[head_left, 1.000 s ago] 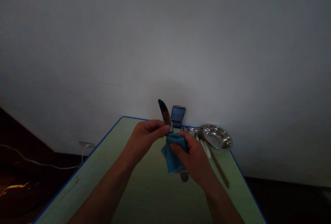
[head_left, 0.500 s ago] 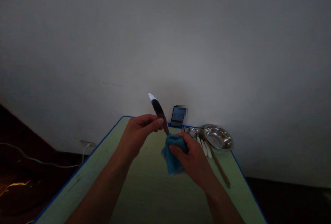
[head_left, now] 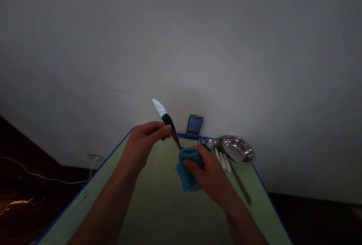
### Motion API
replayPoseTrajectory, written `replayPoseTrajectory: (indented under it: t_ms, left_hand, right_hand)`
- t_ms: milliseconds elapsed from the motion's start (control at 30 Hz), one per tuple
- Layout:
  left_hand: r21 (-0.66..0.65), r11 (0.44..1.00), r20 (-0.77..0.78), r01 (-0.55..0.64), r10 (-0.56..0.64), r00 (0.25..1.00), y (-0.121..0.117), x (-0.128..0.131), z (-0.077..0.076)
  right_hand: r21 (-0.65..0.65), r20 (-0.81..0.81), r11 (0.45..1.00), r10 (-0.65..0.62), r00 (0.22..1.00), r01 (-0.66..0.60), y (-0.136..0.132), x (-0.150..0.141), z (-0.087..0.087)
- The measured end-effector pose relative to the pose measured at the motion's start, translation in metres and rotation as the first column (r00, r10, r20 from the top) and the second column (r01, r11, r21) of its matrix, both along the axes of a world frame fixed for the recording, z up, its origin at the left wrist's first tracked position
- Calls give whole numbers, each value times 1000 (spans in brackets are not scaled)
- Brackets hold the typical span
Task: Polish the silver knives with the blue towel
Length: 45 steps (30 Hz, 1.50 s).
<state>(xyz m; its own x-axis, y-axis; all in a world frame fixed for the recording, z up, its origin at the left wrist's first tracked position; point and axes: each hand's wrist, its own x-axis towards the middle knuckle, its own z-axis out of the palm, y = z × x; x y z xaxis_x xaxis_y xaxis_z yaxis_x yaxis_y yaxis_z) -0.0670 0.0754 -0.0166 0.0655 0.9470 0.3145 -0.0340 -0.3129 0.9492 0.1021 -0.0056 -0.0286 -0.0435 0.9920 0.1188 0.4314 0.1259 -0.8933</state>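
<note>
A shiny metal table knife [head_left: 167,119] is held slantwise above the table, its rounded blade tip pointing up and to the left. The blade mirrors light at the tip and dark lower down. My left hand [head_left: 141,141] pinches the knife between thumb and fingers partway along. The lower end disappears into a folded blue cloth [head_left: 189,177]. Around that cloth my right hand [head_left: 210,167] is closed, thumb on top, gripping the covered part of the knife through it.
The green table [head_left: 161,207] has a blue edge and stands against a grey wall. A phone [head_left: 194,127] leans on the wall. To the right lie spoons [head_left: 210,144], white-handled cutlery [head_left: 222,161], wooden chopsticks [head_left: 240,183] and a steel bowl [head_left: 238,149]. A white cable [head_left: 56,179] hangs at left.
The knife and my left hand have shifted a little left. The blade has turned, so more of the tip shines bright. My right hand and the cloth moved slightly left.
</note>
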Motion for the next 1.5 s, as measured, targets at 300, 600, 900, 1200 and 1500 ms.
replayPoseTrajectory:
  t_ms: [300,600,900,1200,1500]
  left_hand:
    - [16,998,7,-66,65,998,3,-4,1]
    - [13,995,77,-97,96,992,9,-10,-1]
    - [10,991,85,-137,136,987,12,-13,-1]
    - [-23,989,171,-148,150,974,13,-16,-1]
    - [-44,991,148,-127,132,980,13,-13,-3]
  right_hand:
    - [12,25,1000,17,1000,-17,0,3,-3]
    - [18,70,1000,17,997,-18,0,3,-3]
    - [17,79,999,39,996,-41,0,6,-5]
    - [8,63,999,47,997,-48,-1,6,-6]
    - [-1,80,1000,16,997,-16,0,5,-6]
